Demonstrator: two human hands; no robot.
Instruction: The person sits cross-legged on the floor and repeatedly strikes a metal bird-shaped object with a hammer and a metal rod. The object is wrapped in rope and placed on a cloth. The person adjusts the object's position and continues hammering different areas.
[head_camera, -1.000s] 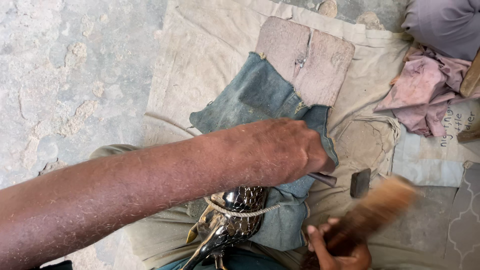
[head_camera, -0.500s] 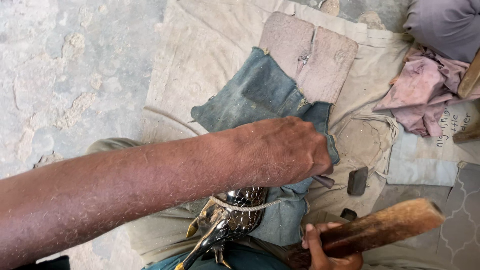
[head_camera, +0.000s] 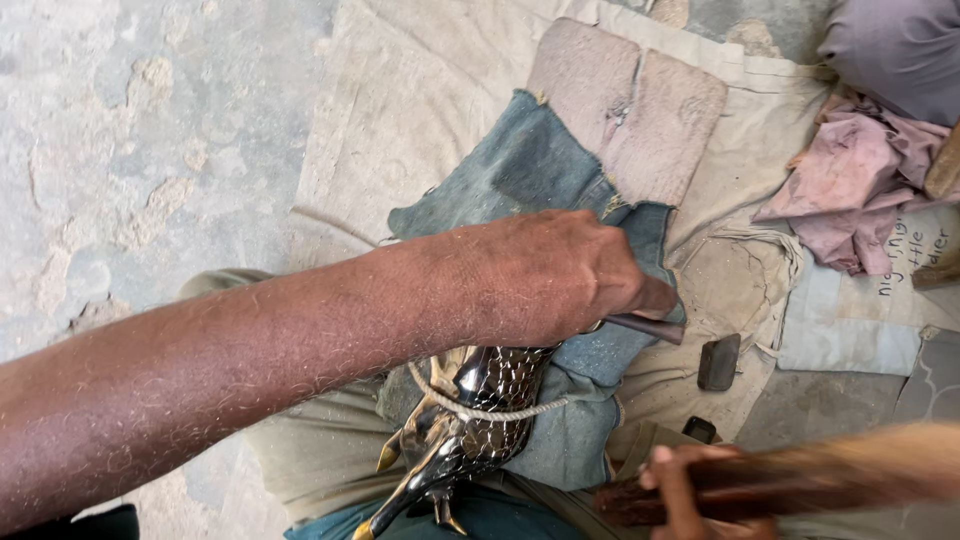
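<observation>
Step in hand, as judged: carving of a dark, patterned bird-shaped figure (head_camera: 470, 420), lashed by a pale cord (head_camera: 490, 412) against the lap, near centre, on a blue denim cloth (head_camera: 540, 180).

Left hand (head_camera: 560, 275): closed, fingers pressed together around a thin dark tool (head_camera: 645, 327), tip hidden under the hand; rests over the far end of the figure. Right hand (head_camera: 690, 490): closed on a wooden mallet (head_camera: 800, 480), low right, blurred by motion.

For good work, judged: tool seated firmly before each blow; left wrist braced on the figure; blows short and square to the tool's end; cord kept taut against slipping; thumb clear of the striking line.

Count:
- Carved figures: one.
- Mallets: one.
- Tools in hand: one.
- Small dark blocks (head_camera: 718, 362) on the beige sheet (head_camera: 400, 110), right of the left hand: two, the nearer partly hidden.
- Denim cloths: one.
- Pink rags (head_camera: 850, 190), far right: one bundle.
- Brownish pads (head_camera: 630, 110), far centre: one, in two halves.
</observation>
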